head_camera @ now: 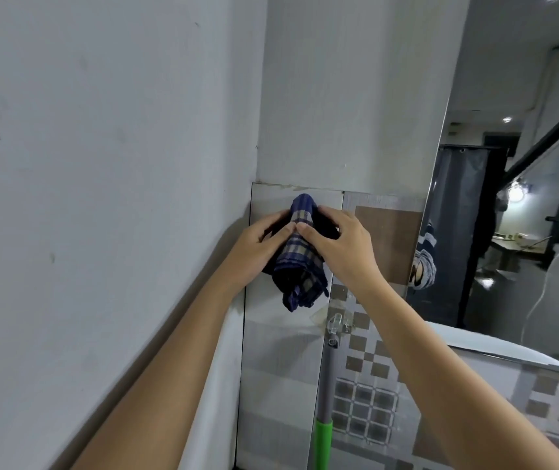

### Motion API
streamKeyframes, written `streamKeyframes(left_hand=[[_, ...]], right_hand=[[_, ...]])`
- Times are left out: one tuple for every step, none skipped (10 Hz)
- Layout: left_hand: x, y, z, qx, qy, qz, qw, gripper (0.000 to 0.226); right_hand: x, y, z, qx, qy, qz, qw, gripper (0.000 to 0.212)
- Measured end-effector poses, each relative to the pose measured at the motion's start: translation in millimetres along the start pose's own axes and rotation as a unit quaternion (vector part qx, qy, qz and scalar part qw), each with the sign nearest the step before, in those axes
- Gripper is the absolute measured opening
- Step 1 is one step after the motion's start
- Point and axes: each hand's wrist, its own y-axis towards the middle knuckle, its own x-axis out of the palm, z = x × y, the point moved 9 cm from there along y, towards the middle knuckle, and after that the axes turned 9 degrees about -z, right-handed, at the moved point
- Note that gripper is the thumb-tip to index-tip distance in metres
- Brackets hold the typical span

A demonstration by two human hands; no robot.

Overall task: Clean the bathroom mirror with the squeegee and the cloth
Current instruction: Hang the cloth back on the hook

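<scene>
Before the tiled wall (281,361), bunched cloth (300,252) between left hand (257,245) and right hand (342,245), both grips pinching it.

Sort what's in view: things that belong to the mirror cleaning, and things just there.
For the job:
- plaid cloth, held by left hand and right hand
- mirror
- grey pole with green grip, hanging from the wall hook, probably the squeegee's handle

Just there:
- clear wall hook
- patterned tiles
</scene>
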Motion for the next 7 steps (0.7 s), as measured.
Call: streamKeyframes(left_hand=[[1,3,-4,0.017,0.041,0.005,0.999,0.04],[1,4,-9,0.032,0.054,0.02,0.998,0.038],[1,5,-12,0.058,0.057,0.04,0.996,0.035],[1,5,-14,0.059,0.063,0.052,0.995,0.033],[2,3,-8,0.046,0.106,0.059,0.992,0.036],[6,0,7,0.015,0.21,0.032,0.977,0.04],[6,-6,17,-0.006,0.293,0.024,0.956,0.042]], right_hand=[[6,-2,6,-0.016,-0.005,0.012,1.0,0.034],[11,-2,9,-0.035,-0.009,0.025,0.999,0.029],[12,-3,7,-0.08,-0.039,0.051,0.995,0.027],[14,-4,8,-0.087,-0.057,0.053,0.993,0.029],[16,-7,5,-0.076,-0.07,0.034,0.994,0.032],[17,-13,1,-0.045,-0.095,-0.009,0.994,0.034],[11,-23,-3,-0.03,-0.112,-0.02,0.993,0.041]])
